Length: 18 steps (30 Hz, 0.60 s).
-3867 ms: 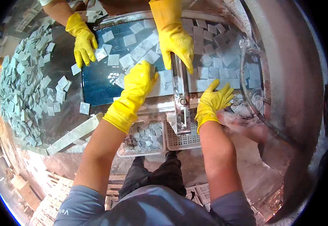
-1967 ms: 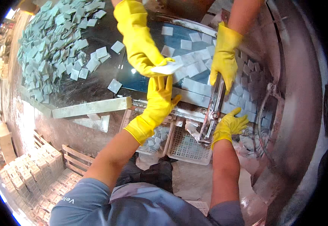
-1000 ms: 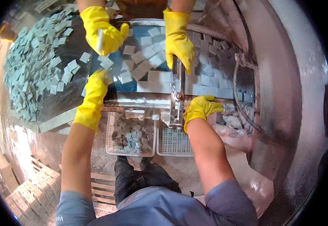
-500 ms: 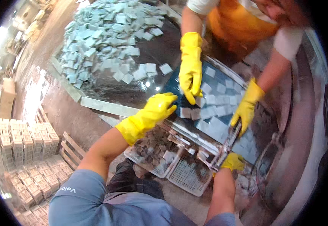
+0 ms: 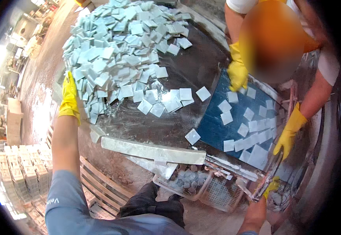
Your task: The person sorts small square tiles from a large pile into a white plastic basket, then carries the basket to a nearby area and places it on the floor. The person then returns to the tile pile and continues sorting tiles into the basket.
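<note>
A big heap of pale blue-green square tiles covers the far left of the dark wet table. My left hand, in a yellow rubber glove, is at the heap's left edge with fingers stretched out, beside the tiles. At the lower right, my right hand, also gloved, is by a metal bar at the end of a blue belt; its fingers are partly hidden. Several loose tiles lie on the belt, some in rows. Opposite me, a co-worker's gloved hands are over the belt's far side and near the bar.
A pale stone strip edges the table's near side. Below stand a basket of tile pieces and a perforated plastic crate. Wooden pallets and stacked packages are at the left.
My left hand has gone from the belt's near left corner to the heap's left edge. My right hand stays by the bar. The co-worker's one hand has shifted to the belt's far edge.
</note>
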Each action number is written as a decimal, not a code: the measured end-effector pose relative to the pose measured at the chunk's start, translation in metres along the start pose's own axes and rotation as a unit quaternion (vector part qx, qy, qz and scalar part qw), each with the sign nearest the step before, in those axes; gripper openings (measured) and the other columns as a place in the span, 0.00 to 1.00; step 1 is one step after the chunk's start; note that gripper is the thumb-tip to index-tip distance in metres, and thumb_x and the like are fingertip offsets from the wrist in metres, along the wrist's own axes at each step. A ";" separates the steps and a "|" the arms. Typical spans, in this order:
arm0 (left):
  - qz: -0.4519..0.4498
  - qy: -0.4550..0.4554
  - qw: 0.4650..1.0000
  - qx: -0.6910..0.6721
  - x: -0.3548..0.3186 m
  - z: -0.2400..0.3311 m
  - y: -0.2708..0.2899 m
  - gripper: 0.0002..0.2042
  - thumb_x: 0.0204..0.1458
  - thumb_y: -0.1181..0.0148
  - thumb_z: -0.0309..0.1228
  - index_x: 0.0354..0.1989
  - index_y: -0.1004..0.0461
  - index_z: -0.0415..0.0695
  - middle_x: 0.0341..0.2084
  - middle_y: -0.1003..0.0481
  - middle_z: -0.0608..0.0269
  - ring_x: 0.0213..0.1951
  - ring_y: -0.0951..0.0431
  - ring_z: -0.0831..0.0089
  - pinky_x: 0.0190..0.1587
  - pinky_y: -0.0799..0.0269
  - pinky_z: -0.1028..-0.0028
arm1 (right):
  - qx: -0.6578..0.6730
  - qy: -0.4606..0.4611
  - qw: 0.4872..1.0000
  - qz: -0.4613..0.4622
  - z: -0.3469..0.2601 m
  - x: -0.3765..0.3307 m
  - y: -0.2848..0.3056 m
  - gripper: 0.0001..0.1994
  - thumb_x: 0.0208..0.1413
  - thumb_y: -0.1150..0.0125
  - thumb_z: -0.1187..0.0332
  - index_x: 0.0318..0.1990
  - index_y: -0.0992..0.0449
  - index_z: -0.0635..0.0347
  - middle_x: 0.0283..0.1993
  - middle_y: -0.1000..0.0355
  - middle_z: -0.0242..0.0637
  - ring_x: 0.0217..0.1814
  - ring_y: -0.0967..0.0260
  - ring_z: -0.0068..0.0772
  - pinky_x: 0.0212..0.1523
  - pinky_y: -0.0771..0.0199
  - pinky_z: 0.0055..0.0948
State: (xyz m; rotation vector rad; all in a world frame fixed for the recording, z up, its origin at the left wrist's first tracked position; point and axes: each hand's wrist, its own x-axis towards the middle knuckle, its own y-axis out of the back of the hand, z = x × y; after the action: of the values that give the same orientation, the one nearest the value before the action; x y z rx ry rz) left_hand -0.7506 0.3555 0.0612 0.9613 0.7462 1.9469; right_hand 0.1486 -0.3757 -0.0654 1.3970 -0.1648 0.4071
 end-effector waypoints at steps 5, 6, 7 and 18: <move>0.029 -0.117 0.973 0.198 -0.007 -0.025 -0.019 0.36 0.71 0.60 0.60 0.70 0.29 0.40 0.67 0.30 0.36 0.71 0.34 0.42 0.74 0.43 0.54 | 0.000 -0.023 1.000 -0.017 0.017 -0.018 0.001 0.31 0.65 0.42 0.45 0.62 0.31 0.64 0.62 0.34 0.64 0.60 0.31 0.63 0.57 0.35 0.61; -0.029 -0.141 0.971 0.192 -0.024 0.007 -0.025 0.33 0.72 0.57 0.57 0.72 0.30 0.42 0.67 0.30 0.33 0.70 0.34 0.41 0.73 0.42 0.53 | -0.002 -0.018 1.000 -0.010 0.004 -0.011 -0.001 0.31 0.66 0.42 0.45 0.63 0.31 0.64 0.63 0.35 0.63 0.61 0.32 0.63 0.58 0.36 0.60; -0.006 -0.205 0.950 0.236 -0.041 0.038 -0.028 0.36 0.70 0.52 0.59 0.71 0.31 0.39 0.67 0.32 0.30 0.70 0.34 0.40 0.73 0.41 0.53 | -0.001 -0.015 1.000 -0.008 -0.006 -0.008 -0.005 0.31 0.66 0.42 0.45 0.64 0.32 0.63 0.64 0.36 0.63 0.62 0.33 0.62 0.60 0.37 0.60; -0.092 -0.115 0.976 0.158 -0.170 0.195 -0.014 0.52 0.50 0.32 0.67 0.77 0.39 0.44 0.70 0.39 0.25 0.68 0.33 0.31 0.69 0.34 0.51 | 0.076 0.022 0.997 -0.015 -0.085 0.035 -0.027 0.35 0.68 0.43 0.44 0.73 0.39 0.58 0.76 0.47 0.60 0.74 0.42 0.57 0.72 0.49 0.56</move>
State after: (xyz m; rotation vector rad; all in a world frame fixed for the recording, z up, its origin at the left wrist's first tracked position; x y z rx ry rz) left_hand -0.5194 0.2447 0.0948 1.2379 0.9892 1.5524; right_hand 0.1806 -0.2896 -0.0932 1.5363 -0.0773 0.4326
